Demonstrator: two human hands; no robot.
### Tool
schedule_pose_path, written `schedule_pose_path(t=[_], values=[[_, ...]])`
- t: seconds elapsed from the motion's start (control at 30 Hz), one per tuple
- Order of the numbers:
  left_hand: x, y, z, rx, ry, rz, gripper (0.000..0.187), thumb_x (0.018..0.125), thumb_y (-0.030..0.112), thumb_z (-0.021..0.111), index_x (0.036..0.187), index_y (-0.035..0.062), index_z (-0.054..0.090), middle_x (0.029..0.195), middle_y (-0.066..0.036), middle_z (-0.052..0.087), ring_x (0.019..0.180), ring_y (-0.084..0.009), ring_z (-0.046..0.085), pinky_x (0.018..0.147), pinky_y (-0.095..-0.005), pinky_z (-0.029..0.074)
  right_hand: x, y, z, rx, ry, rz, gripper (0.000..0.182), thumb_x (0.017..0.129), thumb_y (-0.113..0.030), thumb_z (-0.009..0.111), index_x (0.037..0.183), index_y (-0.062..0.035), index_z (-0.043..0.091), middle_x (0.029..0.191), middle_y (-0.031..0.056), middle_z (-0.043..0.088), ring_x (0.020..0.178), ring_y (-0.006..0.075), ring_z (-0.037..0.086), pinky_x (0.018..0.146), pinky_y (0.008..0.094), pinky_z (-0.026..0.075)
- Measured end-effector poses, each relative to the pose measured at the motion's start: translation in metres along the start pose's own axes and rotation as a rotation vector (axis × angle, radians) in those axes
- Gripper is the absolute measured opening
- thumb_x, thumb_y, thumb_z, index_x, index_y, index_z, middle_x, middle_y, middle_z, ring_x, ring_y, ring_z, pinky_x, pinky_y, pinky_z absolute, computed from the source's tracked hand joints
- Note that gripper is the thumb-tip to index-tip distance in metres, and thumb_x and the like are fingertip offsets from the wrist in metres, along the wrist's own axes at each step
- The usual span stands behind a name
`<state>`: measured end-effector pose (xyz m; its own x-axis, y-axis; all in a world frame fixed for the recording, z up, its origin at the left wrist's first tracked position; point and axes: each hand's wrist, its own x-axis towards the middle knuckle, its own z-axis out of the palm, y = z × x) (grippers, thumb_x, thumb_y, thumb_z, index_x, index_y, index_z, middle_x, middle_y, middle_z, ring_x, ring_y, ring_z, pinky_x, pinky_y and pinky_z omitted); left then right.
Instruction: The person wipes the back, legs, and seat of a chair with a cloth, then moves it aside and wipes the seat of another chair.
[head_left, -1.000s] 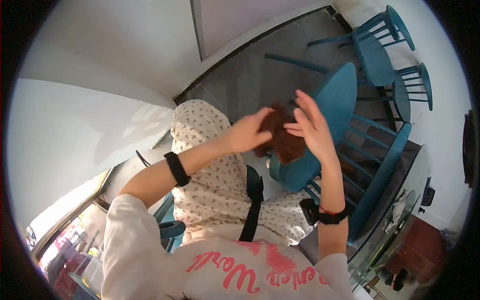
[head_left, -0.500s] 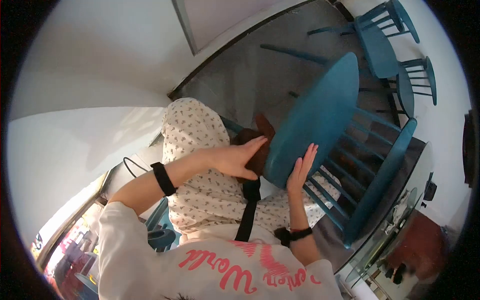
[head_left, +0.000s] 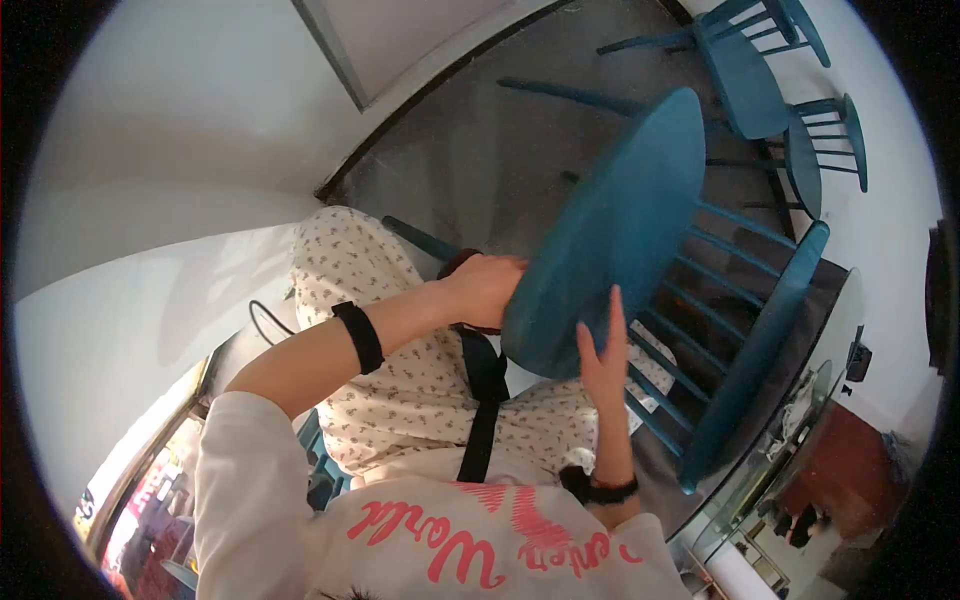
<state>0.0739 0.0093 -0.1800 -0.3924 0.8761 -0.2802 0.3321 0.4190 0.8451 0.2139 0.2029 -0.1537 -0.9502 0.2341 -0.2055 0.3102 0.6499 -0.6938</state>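
A teal wooden chair (head_left: 625,220) is tipped on its side across my lap, its spindle backrest turned to the right. My right hand (head_left: 605,355) rests against the face of the seat near its lower edge, thumb and fingers apart. At the seat's left edge, my left hand (head_left: 487,287) lies over a dark brown, soft-looking thing (head_left: 459,263), which is mostly hidden. The ends of the left fingers go out of sight behind the seat, so their grip does not show. One chair leg (head_left: 420,240) sticks out beside my knee.
Other teal chairs (head_left: 745,80) stand by the wall at the upper right. A white wall (head_left: 170,130) runs along the left. At the lower right is a glass-topped table (head_left: 745,480). A black strap (head_left: 482,430) hangs down over my lap.
My left hand has turned over and moved in behind the seat edge, covering more of the brown thing. The chair has shifted slightly left in view. My right thumb has spread from the fingers.
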Motion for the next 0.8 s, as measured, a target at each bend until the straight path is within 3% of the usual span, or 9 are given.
schedule_pose_path(t=[0.07,0.13,0.23,0.27,0.33,0.4,0.47,0.6,0.8], values=[[0.005,-0.007,0.006,-0.011,0.023,0.042,0.047,0.066,0.027,0.07,0.107,0.008,0.057,0.107,-0.021,0.055,0.097,-0.0376,0.055,0.081,-0.0444,0.046,-0.016,-0.031,-0.055,-0.145,-0.025,-0.044,0.06,0.08,-0.007,0.06,0.135,-0.0027,0.035,0.138,0.0189,0.036,0.128,0.0331,0.034,0.106,0.0395,0.024],[0.011,-0.018,0.019,-0.022,0.048,0.071,0.046,0.066,0.027,0.07,0.106,0.0084,0.059,0.105,-0.021,0.055,0.097,-0.038,0.054,0.081,-0.0447,0.046,-0.036,-0.054,-0.116,-0.417,-0.044,0.007,0.042,0.081,-0.004,0.057,0.123,-0.0023,0.05,0.123,0.0153,0.053,0.118,0.0277,0.046,0.106,0.0382,0.024],[0.009,-0.031,0.03,-0.076,0.182,0.198,0.043,0.065,0.028,0.071,0.101,0.0067,0.061,0.103,-0.017,0.057,0.095,-0.0351,0.057,0.078,-0.0431,0.048,-0.079,-0.028,-0.177,-0.528,-0.067,0.204,0.033,0.078,-0.011,0.061,0.109,-0.0011,0.057,0.11,0.0163,0.058,0.104,0.0323,0.053,0.093,0.0377,0.039],[0.009,-0.029,0.027,-0.064,0.18,0.19,0.043,0.065,0.028,0.071,0.101,0.0061,0.061,0.102,-0.017,0.057,0.095,-0.0353,0.056,0.078,-0.0431,0.047,-0.092,-0.016,-0.185,-0.546,-0.107,0.266,0.028,0.086,-0.018,0.056,0.105,0.0014,0.059,0.11,0.0167,0.059,0.102,0.0308,0.056,0.09,0.0363,0.041],[0.01,-0.029,0.024,-0.049,0.168,0.169,0.044,0.065,0.028,0.071,0.101,0.0055,0.061,0.1,-0.017,0.057,0.095,-0.0356,0.056,0.078,-0.0432,0.047,-0.11,0.023,-0.198,-0.085,-0.104,0.441,0.028,0.086,-0.024,0.054,0.088,0.0023,0.064,0.089,0.015,0.065,0.088,0.0283,0.06,0.087,0.0374,0.042],[0.014,-0.031,0.018,-0.038,0.019,0.112,0.05,0.064,0.029,0.072,0.104,0.0042,0.058,0.098,-0.018,0.056,0.096,-0.035,0.056,0.08,-0.0432,0.046,-0.119,0.031,-0.2,0.091,-0.129,0.433,0.038,0.089,-0.031,0.049,0.08,0.003,0.064,0.081,0.0147,0.066,0.083,0.0273,0.062,0.086,0.0381,0.043],[0.014,-0.028,-0.001,-0.059,-0.069,0.07,0.053,0.063,0.03,0.073,0.106,0.0042,0.057,0.099,-0.018,0.057,0.097,-0.0351,0.056,0.08,-0.043,0.046,-0.127,0.031,-0.202,0.107,-0.106,0.17,0.057,0.091,-0.044,0.037,0.072,0.0022,0.064,0.069,0.0133,0.065,0.072,0.0266,0.063,0.082,0.0408,0.044],[0.024,-0.037,-0.024,-0.086,-0.403,0.032,0.072,0.063,0.038,0.075,0.122,0.0065,0.047,0.112,-0.02,0.055,0.101,-0.0371,0.054,0.085,-0.0433,0.044,-0.13,0.022,-0.191,0.022,0.006,0.164,0.06,0.088,-0.048,0.034,0.062,-0.0015,0.062,0.061,0.0103,0.063,0.06,0.0264,0.061,0.077,0.0444,0.046],[0.038,-0.081,-0.025,0.006,-0.625,-0.127,0.069,0.061,0.028,0.077,0.122,0.0093,0.049,0.112,-0.016,0.058,0.105,-0.033,0.054,0.085,-0.0395,0.045,-0.133,0.033,-0.194,0.044,0.023,0.149,0.055,0.089,-0.041,0.036,0.059,-0.0021,0.061,0.059,0.0097,0.062,0.058,0.0244,0.061,0.072,0.0411,0.046]])
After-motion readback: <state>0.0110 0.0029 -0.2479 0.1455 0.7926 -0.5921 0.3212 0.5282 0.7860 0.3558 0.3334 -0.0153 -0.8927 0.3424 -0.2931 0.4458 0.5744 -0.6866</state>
